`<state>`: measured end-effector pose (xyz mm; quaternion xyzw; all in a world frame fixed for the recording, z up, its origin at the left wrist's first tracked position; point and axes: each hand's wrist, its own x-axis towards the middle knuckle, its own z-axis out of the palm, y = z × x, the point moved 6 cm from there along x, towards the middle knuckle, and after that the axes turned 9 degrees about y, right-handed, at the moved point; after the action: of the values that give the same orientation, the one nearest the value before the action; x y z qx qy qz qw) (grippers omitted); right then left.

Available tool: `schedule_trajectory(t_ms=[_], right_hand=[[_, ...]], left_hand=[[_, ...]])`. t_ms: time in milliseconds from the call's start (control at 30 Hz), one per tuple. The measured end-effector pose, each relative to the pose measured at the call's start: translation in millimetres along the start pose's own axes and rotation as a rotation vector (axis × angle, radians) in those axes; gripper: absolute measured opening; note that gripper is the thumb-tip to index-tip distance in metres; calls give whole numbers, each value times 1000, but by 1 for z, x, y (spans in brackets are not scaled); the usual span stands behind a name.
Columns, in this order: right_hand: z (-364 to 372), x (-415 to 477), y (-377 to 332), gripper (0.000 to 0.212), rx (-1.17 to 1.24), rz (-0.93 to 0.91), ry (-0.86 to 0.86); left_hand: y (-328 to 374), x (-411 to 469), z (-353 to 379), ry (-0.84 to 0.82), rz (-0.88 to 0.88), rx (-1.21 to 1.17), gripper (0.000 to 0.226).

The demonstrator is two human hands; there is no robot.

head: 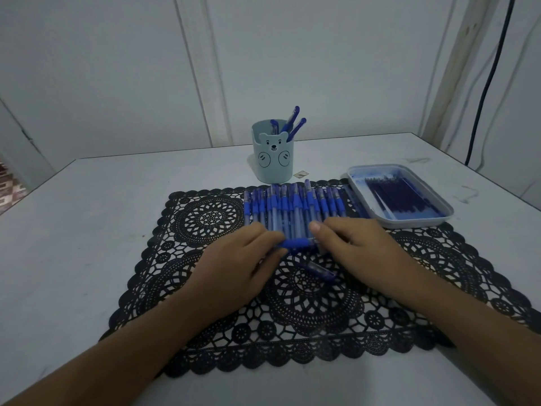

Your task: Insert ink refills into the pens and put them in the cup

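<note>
A row of several blue pens [292, 205] lies side by side on a black lace mat [292, 303]. Both my hands hold one blue pen [295, 243] crosswise at the row's near edge: my left hand [237, 265] grips its left end and my right hand [351, 247] its right end. A pen cap [320, 270] lies on the mat just below them. Behind the row stands a pale blue bear cup [273, 156] with three pens [292, 124] in it. A tray [409, 221] of dark ink refills [395, 197] sits at the right.
The mat lies on a white table [87, 230] against a white wall. A small scrap [301, 173] lies beside the cup. A black cable [486, 83] hangs down at the far right.
</note>
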<state>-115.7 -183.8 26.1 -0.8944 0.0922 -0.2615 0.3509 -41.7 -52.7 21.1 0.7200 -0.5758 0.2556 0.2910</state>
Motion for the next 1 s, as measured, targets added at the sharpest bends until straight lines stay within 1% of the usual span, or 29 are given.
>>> schedule_trajectory(t_ms=[133,300,333,433,467,500,567,667,733,767,867,900,967,1000], right_hand=[[3,0,1,31,-10,-27,-37],[2,0,-4,14,37,-78,-35],[1,0,-4,15,47,-74,-21],[-2,0,-3,31,40,-58,-14],[-3,0,-3,32,19,-63,-20],[-3,0,-2,28,6,-64,-35],[-1,1,1,6,45,-66,-65],[-1,1,1,12,90,-51,-55],[-3,2,1,26,50,-41,-20],[-4,2,1,27,28,-37,-14],[-3,2,3,7,62,-35,-46],[-3,2,3,10,83,-29,-52],[-3,1,2,9,90,2,-40],[-3,2,2,19,74,5,-37]], left_hand=[[2,-1,-2,-9,23,24,27],[-2,-2,-4,-15,-61,-51,33],[-3,-1,-3,-18,-71,-49,33],[-3,-1,-3,-20,-63,-12,33],[-3,-1,-3,-21,-61,-6,33],[-3,-1,-3,-21,-64,-7,33],[-5,-2,-3,-10,-91,-21,33],[-6,-1,-4,-2,-111,-20,33],[-3,0,-4,-8,-85,-9,31],[-2,0,-4,-11,-73,-7,30],[-4,0,-4,-6,-88,-13,31],[-5,0,-4,-2,-99,-18,32],[-5,-1,-4,-1,-96,-17,31],[-4,-1,-3,-8,-86,-12,30]])
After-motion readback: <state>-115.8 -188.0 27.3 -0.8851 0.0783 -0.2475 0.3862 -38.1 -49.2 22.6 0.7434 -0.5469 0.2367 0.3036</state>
